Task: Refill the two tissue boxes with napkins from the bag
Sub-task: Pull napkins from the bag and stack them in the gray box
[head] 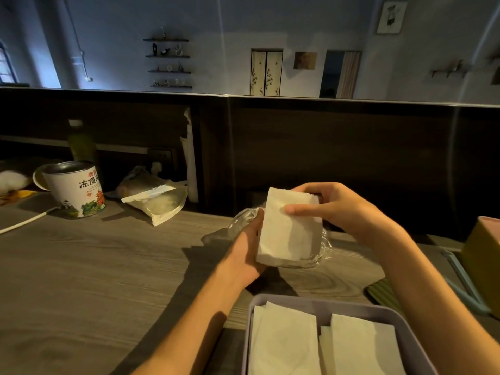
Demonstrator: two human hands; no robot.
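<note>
A stack of white napkins stands tilted above the wooden table, half out of a clear plastic bag. My left hand grips the stack's lower left edge together with the bag. My right hand pinches the stack's top, thumb across its front. Near the front edge sits an open grey tissue box with two piles of white napkins lying inside. A second box, tan with a pink rim, stands at the right edge, only partly in view.
At the back left stand a printed tin can, a green bottle and a clear pouch with a white strip. A white cable runs off to the left. A dark wooden partition rises behind the table.
</note>
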